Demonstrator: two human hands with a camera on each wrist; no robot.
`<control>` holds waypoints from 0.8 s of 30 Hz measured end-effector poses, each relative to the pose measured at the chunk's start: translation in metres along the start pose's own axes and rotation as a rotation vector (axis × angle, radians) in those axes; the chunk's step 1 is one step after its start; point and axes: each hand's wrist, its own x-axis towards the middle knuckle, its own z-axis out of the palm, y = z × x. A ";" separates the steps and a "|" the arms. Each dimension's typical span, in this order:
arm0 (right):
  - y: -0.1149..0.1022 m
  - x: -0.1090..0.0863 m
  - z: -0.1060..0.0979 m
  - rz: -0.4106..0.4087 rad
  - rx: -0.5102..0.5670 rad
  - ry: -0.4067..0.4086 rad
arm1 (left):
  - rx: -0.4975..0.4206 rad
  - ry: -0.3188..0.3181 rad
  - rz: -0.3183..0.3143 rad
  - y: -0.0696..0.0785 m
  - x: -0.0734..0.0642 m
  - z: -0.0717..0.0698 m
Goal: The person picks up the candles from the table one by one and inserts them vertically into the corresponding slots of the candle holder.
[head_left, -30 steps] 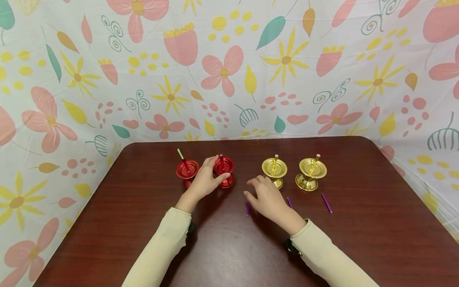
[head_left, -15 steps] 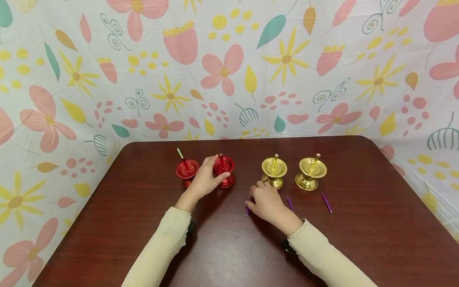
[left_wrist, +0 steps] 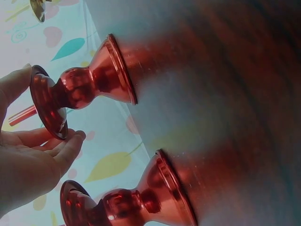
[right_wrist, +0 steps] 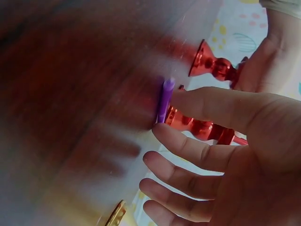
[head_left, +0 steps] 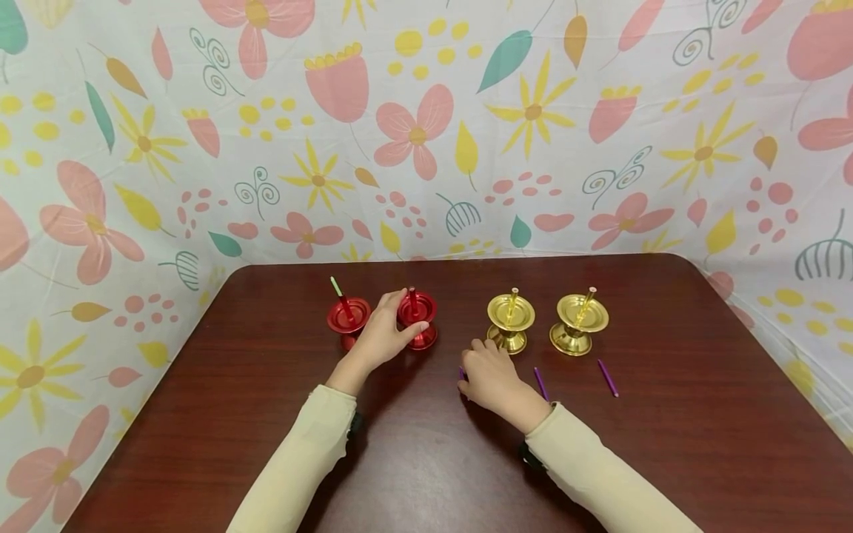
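My left hand (head_left: 380,334) grips the dish rim of a shiny red candle holder (left_wrist: 77,87) standing on the table. In the left wrist view the thumb lies on one side of the rim and fingertips on the other; the holder's socket has no candle in it. Low over the table is my right hand (head_left: 494,379), its thumb and index fingertips right at a thin purple candle (right_wrist: 164,101) lying there. The other fingers of that hand spread loosely. A second red holder (head_left: 349,314), with a pale green candle (head_left: 335,286) in its socket, stands to the left.
Two gold candle holders (head_left: 510,311) stand at the right, sockets without candles. In front of them lie two more purple candles, one (head_left: 541,384) beside my right wrist and another (head_left: 608,378) farther right. A flowered cloth (head_left: 426,133) hangs behind the dark wooden table (head_left: 426,459).
My right hand has come down and slightly nearer, its thumb and index finger reaching the leftmost purple candle. The left hand keeps its place on the red candle holder.
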 end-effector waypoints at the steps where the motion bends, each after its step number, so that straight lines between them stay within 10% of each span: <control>1: 0.000 0.000 0.000 -0.002 -0.007 0.005 | -0.002 0.000 0.003 0.000 0.000 0.000; 18: -0.002 0.006 0.001 -0.010 -0.054 0.008 | -0.011 0.005 0.005 0.001 0.001 -0.001; 24: -0.002 0.004 0.000 -0.086 -0.123 0.152 | -0.015 0.009 0.006 0.002 0.000 0.000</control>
